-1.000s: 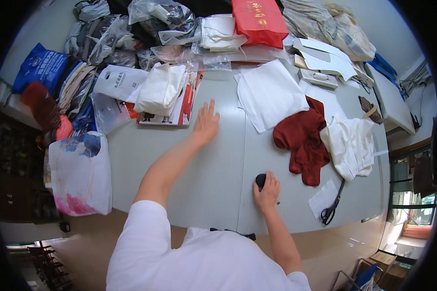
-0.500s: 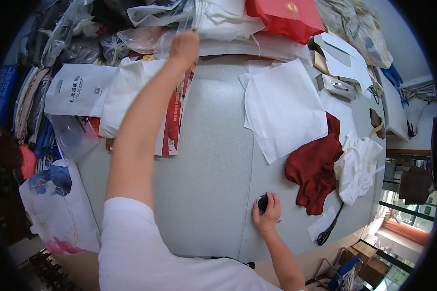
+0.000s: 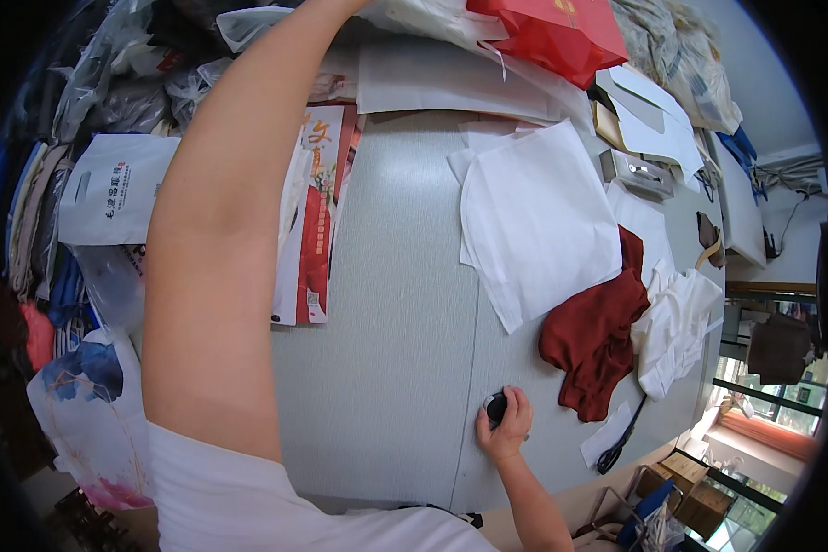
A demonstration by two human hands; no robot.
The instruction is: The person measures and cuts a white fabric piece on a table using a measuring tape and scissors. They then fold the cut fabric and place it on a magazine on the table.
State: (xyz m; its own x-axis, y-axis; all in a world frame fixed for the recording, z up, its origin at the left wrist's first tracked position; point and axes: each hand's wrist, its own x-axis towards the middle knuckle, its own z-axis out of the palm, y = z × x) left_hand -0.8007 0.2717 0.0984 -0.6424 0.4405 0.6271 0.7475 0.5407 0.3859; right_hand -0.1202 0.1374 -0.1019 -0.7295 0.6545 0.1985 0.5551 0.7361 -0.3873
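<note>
My left forearm point(image 3: 235, 184) stretches far across the table to the piled bags. Its hand is cut off by the upper edge, so its fingers do not show. At the near right, my right hand point(image 3: 504, 429) rests on the table with its fingers curled round a small round black object point(image 3: 496, 408) with a pale rim; its kind I cannot make out. Beyond that hand lie white pattern-like sheets point(image 3: 538, 216). Dark red satiny cloth point(image 3: 587, 354) overlaps their lower corner, with crumpled white cloth point(image 3: 676, 327) to its right.
Black-handled scissors point(image 3: 618, 451) lie by the right table edge. A red bag point(image 3: 552, 37) and white plastic bags point(image 3: 432, 23) are heaped at the back. A grey metal box point(image 3: 637, 173) stands at the back right. Red-and-white printed packaging point(image 3: 317, 276) lies beside my left arm.
My left arm has reached farther away, carrying its hand from the clear plastic past the upper edge. The view has shifted slightly. My right hand stays around the round black object.
</note>
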